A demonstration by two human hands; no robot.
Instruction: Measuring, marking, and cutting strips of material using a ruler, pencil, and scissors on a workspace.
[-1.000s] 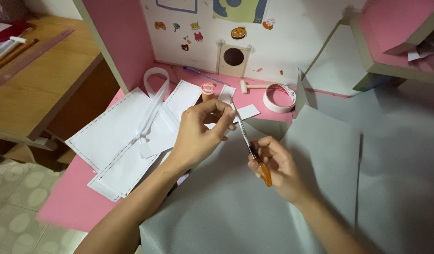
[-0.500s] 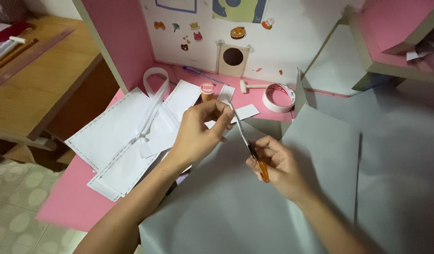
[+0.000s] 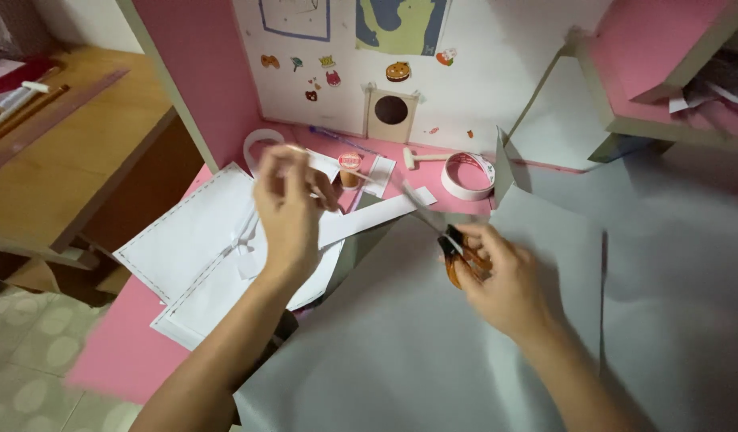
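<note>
Scissors (image 3: 457, 248) sit gripped in my right hand (image 3: 497, 280), blades now clear of the paper, while my left hand (image 3: 289, 212) has swung away to the left pinching a small white cut piece (image 3: 305, 160) over the pink desk (image 3: 113, 352), so that cut looks finished. I count one pair of scissors, two tape rolls (image 3: 467, 174), one glue stick (image 3: 350, 168) and one big grey sheet (image 3: 401, 344) under my hands.

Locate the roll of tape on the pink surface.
In the head view, the roll of tape lies right of centre near the back wall, beside a small wooden mallet, beyond the right hand.
</note>
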